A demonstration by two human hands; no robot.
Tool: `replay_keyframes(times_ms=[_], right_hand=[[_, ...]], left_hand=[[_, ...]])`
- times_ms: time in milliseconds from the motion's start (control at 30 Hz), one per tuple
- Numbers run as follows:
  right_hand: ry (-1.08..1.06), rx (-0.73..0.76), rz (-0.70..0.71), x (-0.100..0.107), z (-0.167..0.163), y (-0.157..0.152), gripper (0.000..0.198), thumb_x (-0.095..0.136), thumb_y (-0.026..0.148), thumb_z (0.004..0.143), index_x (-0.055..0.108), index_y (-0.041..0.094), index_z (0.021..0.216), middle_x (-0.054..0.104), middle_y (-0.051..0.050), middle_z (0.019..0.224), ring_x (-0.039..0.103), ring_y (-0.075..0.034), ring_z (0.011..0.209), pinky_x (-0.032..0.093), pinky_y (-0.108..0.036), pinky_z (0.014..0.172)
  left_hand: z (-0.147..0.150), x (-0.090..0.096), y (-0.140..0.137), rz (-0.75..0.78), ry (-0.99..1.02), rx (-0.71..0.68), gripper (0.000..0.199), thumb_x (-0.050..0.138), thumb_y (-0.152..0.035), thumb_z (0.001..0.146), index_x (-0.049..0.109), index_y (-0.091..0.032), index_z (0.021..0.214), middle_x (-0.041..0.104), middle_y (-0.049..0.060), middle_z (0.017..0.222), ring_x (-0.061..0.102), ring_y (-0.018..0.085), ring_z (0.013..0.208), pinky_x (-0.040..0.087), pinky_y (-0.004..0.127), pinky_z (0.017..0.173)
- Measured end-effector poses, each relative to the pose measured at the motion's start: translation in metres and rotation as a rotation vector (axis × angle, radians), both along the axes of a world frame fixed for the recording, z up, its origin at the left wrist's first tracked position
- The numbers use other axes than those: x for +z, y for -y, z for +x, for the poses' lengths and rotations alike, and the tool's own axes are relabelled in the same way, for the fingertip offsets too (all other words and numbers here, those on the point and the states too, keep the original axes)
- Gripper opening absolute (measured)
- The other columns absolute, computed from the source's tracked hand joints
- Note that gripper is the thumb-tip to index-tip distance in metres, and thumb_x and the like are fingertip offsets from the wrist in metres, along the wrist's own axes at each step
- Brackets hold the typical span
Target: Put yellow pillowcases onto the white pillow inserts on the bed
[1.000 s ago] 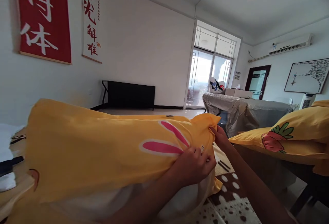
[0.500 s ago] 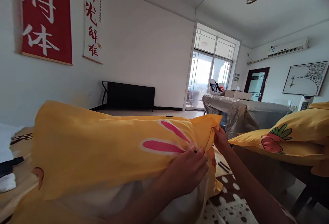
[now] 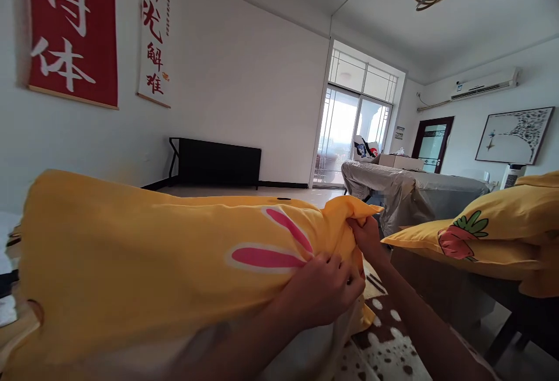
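Note:
A big pillow in a yellow pillowcase [image 3: 144, 264] with pink rabbit ears printed on it lies across the foreground. White filling shows at its lower open edge. My left hand [image 3: 325, 290] pinches the yellow cloth at that open edge. My right hand [image 3: 364, 235] grips the far corner of the same pillowcase, bunching the cloth. A brown and white spotted cover [image 3: 384, 340] lies under both arms.
A second yellow pillow [image 3: 489, 238] with a carrot print rests at the right. Behind stand a couch under a grey cover [image 3: 414, 194], a black low table [image 3: 218, 162] by the wall, and a glass balcony door [image 3: 353, 133].
My right hand has gathered the pillowcase corner more tightly and lifted it a little. My left hand shifted slightly along the open edge. The view moved a bit to the right.

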State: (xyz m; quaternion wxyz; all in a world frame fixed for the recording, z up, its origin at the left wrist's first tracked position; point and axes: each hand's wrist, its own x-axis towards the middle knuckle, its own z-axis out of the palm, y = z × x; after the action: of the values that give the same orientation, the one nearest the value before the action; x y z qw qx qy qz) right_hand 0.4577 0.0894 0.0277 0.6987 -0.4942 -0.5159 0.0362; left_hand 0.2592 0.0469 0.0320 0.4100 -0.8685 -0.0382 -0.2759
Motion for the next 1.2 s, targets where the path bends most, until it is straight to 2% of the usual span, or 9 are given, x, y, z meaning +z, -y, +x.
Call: replay_keyframes(times_ms=[100,267,333,500,600,800,967,1067,1200], right_hand=[[-0.083,0.065,-0.016,-0.001,0.006,0.0,0.034,0.072,0.046,0.059,0.06,0.016,0.069,0.062,-0.003,0.065,0.05,-0.015,0.059,0.042,-0.027,0.052],[-0.073,0.087,0.013,-0.002,0.024,0.009,0.04,0.075,0.051,0.06,0.063,0.014,0.071,0.063,-0.002,0.066,0.049,-0.014,0.06,0.041,-0.025,0.053],[-0.089,0.092,0.051,0.001,0.031,0.014,0.042,0.073,0.055,0.062,0.062,0.014,0.067,0.06,-0.001,0.062,0.047,-0.013,0.058,0.039,-0.024,0.052],[-0.079,0.028,0.193,0.016,0.036,0.029,0.045,0.066,0.059,0.068,0.062,0.015,0.063,0.058,-0.002,0.063,0.048,-0.013,0.059,0.039,-0.023,0.052],[-0.05,0.05,0.238,0.022,0.034,0.03,0.039,0.067,0.054,0.071,0.065,0.016,0.069,0.06,-0.002,0.072,0.05,-0.013,0.066,0.042,-0.023,0.057],[-0.253,0.225,0.133,0.006,0.041,0.015,0.042,0.07,0.057,0.068,0.066,0.015,0.073,0.063,-0.002,0.072,0.051,-0.013,0.066,0.043,-0.023,0.059],[-0.159,0.41,-0.032,-0.018,0.03,0.017,0.04,0.067,0.054,0.073,0.068,0.015,0.082,0.067,-0.004,0.079,0.056,-0.016,0.071,0.046,-0.027,0.064],[-0.073,0.336,-0.076,-0.014,0.006,0.025,0.039,0.069,0.052,0.069,0.068,0.014,0.078,0.067,-0.005,0.075,0.056,-0.017,0.067,0.045,-0.027,0.059],[0.211,0.112,-0.096,0.004,-0.02,0.031,0.03,0.061,0.043,0.075,0.071,0.016,0.082,0.068,-0.004,0.075,0.057,-0.017,0.066,0.043,-0.027,0.06]], left_hand=[[-0.011,0.009,0.003,-0.018,-0.032,0.092,0.009,0.04,-0.014,0.087,0.047,-0.019,0.085,0.054,0.003,0.071,0.054,0.02,0.057,0.031,0.031,0.042],[-0.029,0.012,0.002,-0.17,-0.097,0.23,0.008,0.046,-0.016,0.082,0.047,-0.018,0.09,0.058,0.005,0.076,0.057,0.022,0.061,0.042,0.031,0.046],[-0.029,0.01,0.003,-0.219,-0.1,0.214,0.024,0.051,-0.021,0.077,0.049,-0.016,0.1,0.058,0.006,0.083,0.058,0.023,0.065,0.045,0.034,0.047],[-0.011,-0.001,0.004,-0.109,0.098,0.22,0.046,0.043,-0.009,0.082,0.044,-0.011,0.128,0.059,0.005,0.084,0.058,0.021,0.063,0.04,0.032,0.043],[0.0,-0.007,0.001,-0.043,0.234,0.252,0.046,0.042,-0.007,0.084,0.044,-0.003,0.129,0.058,0.006,0.076,0.058,0.021,0.06,0.038,0.032,0.044],[-0.01,-0.011,-0.017,0.135,0.269,-0.05,0.019,0.045,-0.014,0.086,0.059,-0.009,0.098,0.054,0.004,0.068,0.05,0.017,0.057,0.035,0.034,0.053],[-0.016,-0.011,-0.029,0.216,0.291,-0.263,0.011,0.05,-0.016,0.088,0.061,-0.016,0.09,0.062,0.004,0.093,0.054,0.018,0.089,0.038,0.035,0.081],[-0.008,-0.013,-0.028,0.225,0.241,-0.366,0.007,0.056,-0.019,0.085,0.061,-0.017,0.089,0.063,0.005,0.098,0.054,0.02,0.098,0.039,0.035,0.084],[-0.005,-0.017,-0.017,0.161,0.178,-0.346,0.005,0.056,-0.019,0.084,0.057,-0.017,0.08,0.06,0.003,0.078,0.056,0.018,0.075,0.04,0.035,0.071]])
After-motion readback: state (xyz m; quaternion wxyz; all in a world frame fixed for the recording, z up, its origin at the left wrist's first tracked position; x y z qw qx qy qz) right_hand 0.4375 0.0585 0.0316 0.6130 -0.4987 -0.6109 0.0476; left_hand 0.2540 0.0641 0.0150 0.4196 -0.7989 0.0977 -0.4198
